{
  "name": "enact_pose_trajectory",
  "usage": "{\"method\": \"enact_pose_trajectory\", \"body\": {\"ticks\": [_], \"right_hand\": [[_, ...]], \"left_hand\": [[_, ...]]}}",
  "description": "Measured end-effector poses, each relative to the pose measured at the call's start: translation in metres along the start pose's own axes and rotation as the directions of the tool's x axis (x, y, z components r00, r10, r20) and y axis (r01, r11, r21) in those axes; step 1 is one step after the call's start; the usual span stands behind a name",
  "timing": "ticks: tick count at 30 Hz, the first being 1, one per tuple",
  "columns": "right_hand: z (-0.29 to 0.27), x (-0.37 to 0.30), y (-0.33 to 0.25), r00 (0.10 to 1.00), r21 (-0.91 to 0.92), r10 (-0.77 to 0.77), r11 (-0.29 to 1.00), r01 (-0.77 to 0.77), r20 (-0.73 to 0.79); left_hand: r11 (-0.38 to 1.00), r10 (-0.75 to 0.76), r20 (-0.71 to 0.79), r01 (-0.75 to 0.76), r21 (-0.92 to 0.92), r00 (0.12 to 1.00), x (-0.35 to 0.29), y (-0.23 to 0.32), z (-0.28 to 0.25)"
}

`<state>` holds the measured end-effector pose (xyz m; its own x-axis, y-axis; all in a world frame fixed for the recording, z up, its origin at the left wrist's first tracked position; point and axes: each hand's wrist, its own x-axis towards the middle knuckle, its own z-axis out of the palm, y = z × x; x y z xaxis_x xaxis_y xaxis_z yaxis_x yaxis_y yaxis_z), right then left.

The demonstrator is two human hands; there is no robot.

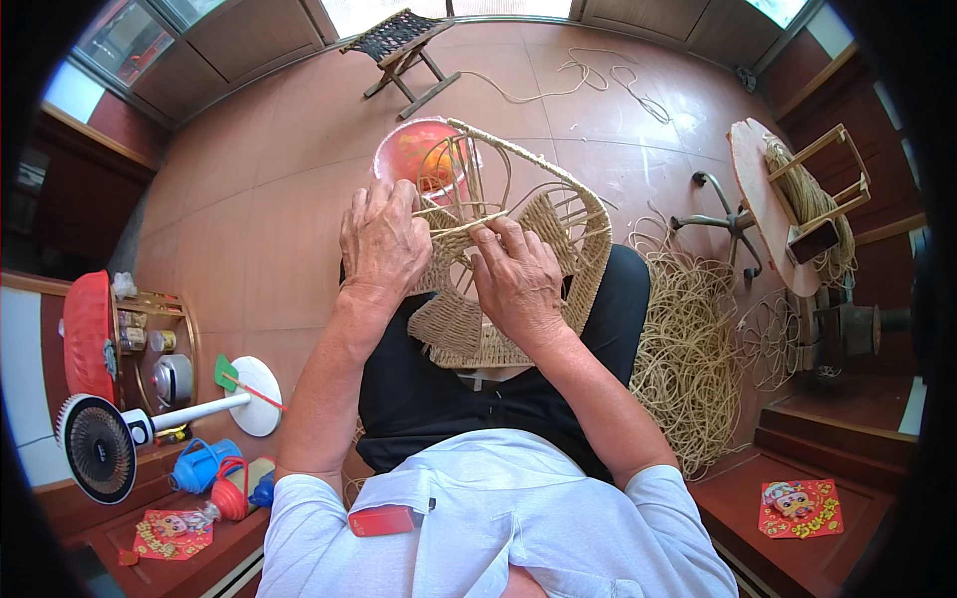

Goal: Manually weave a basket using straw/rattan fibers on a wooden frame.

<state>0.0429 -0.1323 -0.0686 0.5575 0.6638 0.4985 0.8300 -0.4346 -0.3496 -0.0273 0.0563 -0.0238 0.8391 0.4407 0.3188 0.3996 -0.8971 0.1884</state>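
On my lap rests a partly woven basket-like piece [449,324] of tan twisted cord, with a curved, cord-wrapped rim and woven panels around open gaps. A light strand of cord [461,227] runs across it between my two hands. My left hand [384,244] is closed with its fingers curled around one end of the strand, though the fingertips are partly hidden. With bent fingers pressed together, my right hand [518,274] grips the strand farther right, over the woven panels. Bare spokes show at the far side of the piece.
A pink basin [399,149] stands just beyond the weaving. A folding stool [404,60] is farther off, with loose cord trailing over the floor. Heaped cord [688,359] lies to my right, below a round board [763,199] on its side. At left stand a fan [100,448] and thermos flasks [204,465].
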Motion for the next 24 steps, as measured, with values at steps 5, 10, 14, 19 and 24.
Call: {"method": "enact_pose_trajectory", "body": {"ticks": [5, 10, 14, 19, 24], "right_hand": [[-0.002, -0.002, 0.005, 0.998, 0.044, 0.009, 0.999, -0.006, -0.061], [-0.008, -0.007, 0.032, 0.936, 0.545, 0.314, 0.818, -0.182, -0.158], [-0.090, 0.007, 0.100, 0.743, 0.847, 0.667, 0.425, -0.319, -0.055], [-0.188, -0.041, 0.263, 0.699, 0.954, 0.672, -0.035, -0.299, 0.244], [-0.267, -0.142, 0.414, 0.634, 0.967, 0.732, -0.230, -0.111, 0.248]], "left_hand": [[0.983, -0.045, 0.051, 0.054, -0.178, 0.998, 0.014, -0.017, 0.013], [0.942, -0.138, 0.051, 0.147, -0.302, 0.989, 0.004, -0.061, 0.012], [0.947, -0.295, -0.024, 0.289, -0.140, 0.955, -0.031, -0.166, -0.009], [0.552, -0.591, 0.273, 0.627, -0.549, 0.759, -0.082, -0.322, -0.062], [0.347, -0.844, 0.184, 0.774, -0.530, 0.504, -0.182, -0.505, -0.126]]}}
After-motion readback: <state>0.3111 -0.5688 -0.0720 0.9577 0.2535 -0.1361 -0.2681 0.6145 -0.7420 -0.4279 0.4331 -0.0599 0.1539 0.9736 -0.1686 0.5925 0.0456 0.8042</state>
